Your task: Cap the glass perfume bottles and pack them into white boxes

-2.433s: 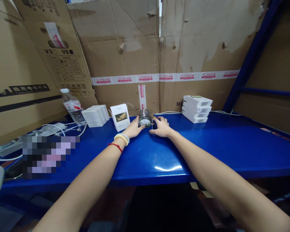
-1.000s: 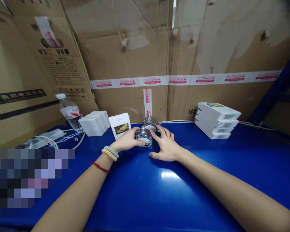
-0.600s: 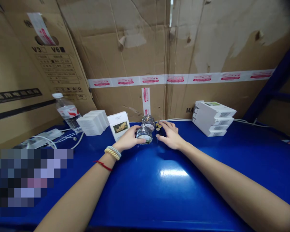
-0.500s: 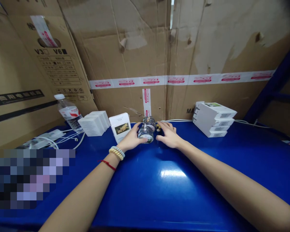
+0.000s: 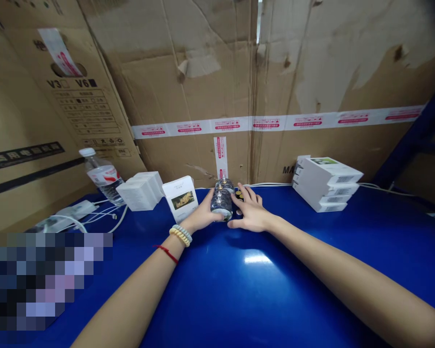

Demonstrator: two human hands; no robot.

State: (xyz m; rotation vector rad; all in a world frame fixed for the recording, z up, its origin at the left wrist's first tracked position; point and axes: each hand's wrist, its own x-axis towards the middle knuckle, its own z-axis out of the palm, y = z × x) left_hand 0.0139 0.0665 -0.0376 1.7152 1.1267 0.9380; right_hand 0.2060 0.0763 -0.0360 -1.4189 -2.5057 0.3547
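Near the back of the blue table, several clear glass-like jars point(image 5: 221, 205) stand close together, one behind another, with whitish-green labels low on the front. My left hand point(image 5: 202, 213) is curled against the left side of the front jar, its thumb across the lower front. Just right of the jars, my right hand point(image 5: 253, 211) has its thumb and fingers apart. One fingertip comes close to the front jar; contact is hard to tell. Small black items with yellow tops point(image 5: 240, 195) lie partly hidden behind my right fingers.
A white box with a flower picture point(image 5: 181, 199) stands left of my left hand. Beyond it are plain white boxes point(image 5: 140, 190), a water bottle point(image 5: 103, 175) and a power strip with cables point(image 5: 72, 213). Stacked white boxes point(image 5: 326, 183) stand at right. Cardboard point(image 5: 188, 87) walls the back.
My right hand has shifted slightly left, closer to the front jar, with its fingers spread. The jars now stand closer together. The whole view has tilted up a little.
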